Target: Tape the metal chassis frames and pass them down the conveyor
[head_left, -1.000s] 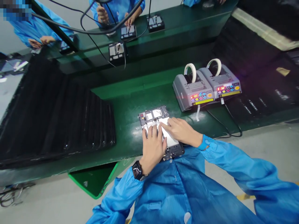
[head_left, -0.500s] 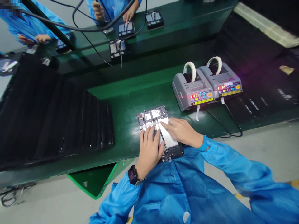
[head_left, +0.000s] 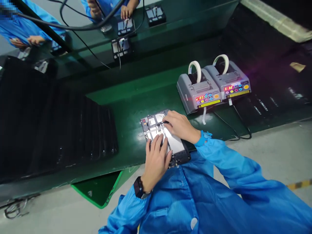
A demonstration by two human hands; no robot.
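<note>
An opened device in a black frame lies on the green bench right in front of me, with white panels and circuit parts showing. My left hand lies flat on its near half, fingers stretched out and pressing down. My right hand rests on the far right part, fingers curled with the tips on the upper section near the board. Whether it pinches anything is hidden. A dark watch sits on my left wrist, and both my arms are in blue sleeves.
Two grey tape dispensers with white rolls stand to the right, cables trailing behind. A stack of black trays fills the left. Across the bench other people in blue work on similar devices.
My right hand has slid from the device's middle up toward its far end. My left hand has drawn back slightly toward me. The view has shifted a little.
</note>
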